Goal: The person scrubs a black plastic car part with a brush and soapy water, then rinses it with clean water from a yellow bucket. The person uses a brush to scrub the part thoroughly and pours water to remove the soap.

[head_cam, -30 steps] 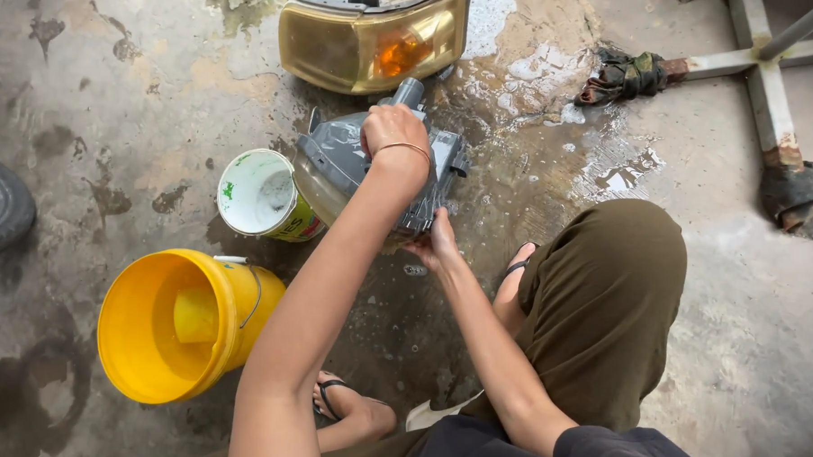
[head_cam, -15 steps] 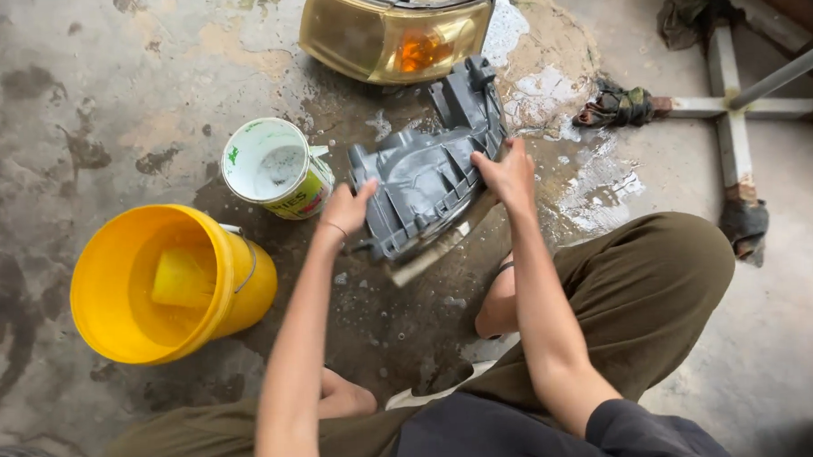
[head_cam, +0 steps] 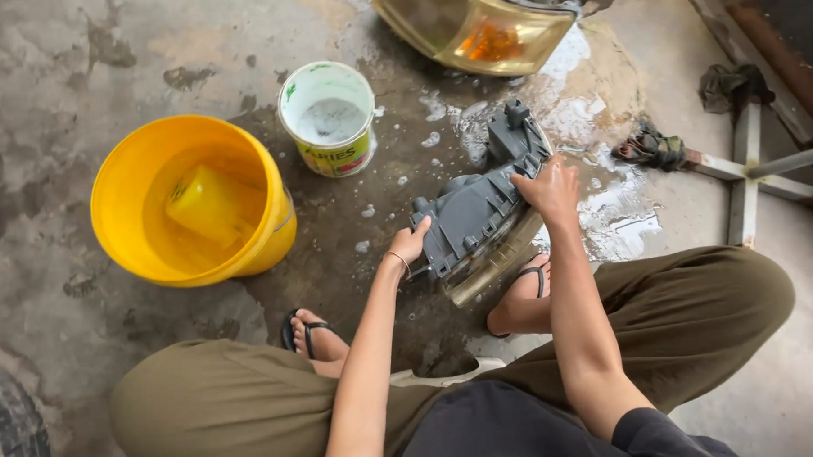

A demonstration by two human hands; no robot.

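Head view looks down on a squatting person whose left hand (head_cam: 413, 244) grips the lower left edge of a grey headlight housing (head_cam: 478, 217), fingers closed on it. The right hand (head_cam: 549, 189) is pressed on the housing's upper right side, fingers curled over its rim. The housing is tilted on the wet concrete floor (head_cam: 50, 70), just in front of the person's sandalled feet.

Beyond the left hand, a small white pot (head_cam: 329, 119) with green and yellow print stands upright, holding foamy, soapy water. Beside it to the left, a yellow bucket (head_cam: 130, 175) holds water with a yellow sponge-like block (head_cam: 206, 204) sunk in it. Past the housing lies a second headlight (head_cam: 472, 28) with a yellowed lens and amber corner. A dark tyre (head_cam: 8, 432) shows at the lower left edge.
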